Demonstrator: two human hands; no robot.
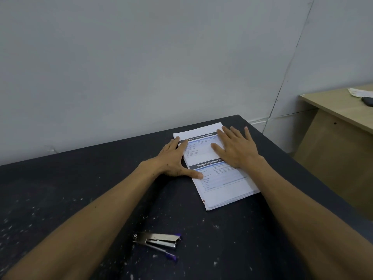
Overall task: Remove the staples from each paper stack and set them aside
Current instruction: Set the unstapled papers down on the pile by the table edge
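A stack of printed paper (220, 184) with dark header bands lies on the black table (80, 188), near its far right corner. My left hand (174, 158) lies flat along the stack's left edge, with the thumb stretched onto the top sheet. My right hand (235, 147) presses flat on the stack's upper right part, fingers straight and spread. A metal stapler with purple ends (159, 242) lies on the table nearer to me, apart from both hands. A small loose staple (145, 217) lies just beyond the stapler.
A grey wall (141, 67) stands right behind the table. A light wooden desk (339, 126) is at the right, with paper and a dark object (368, 101) on top. White specks dot the black table.
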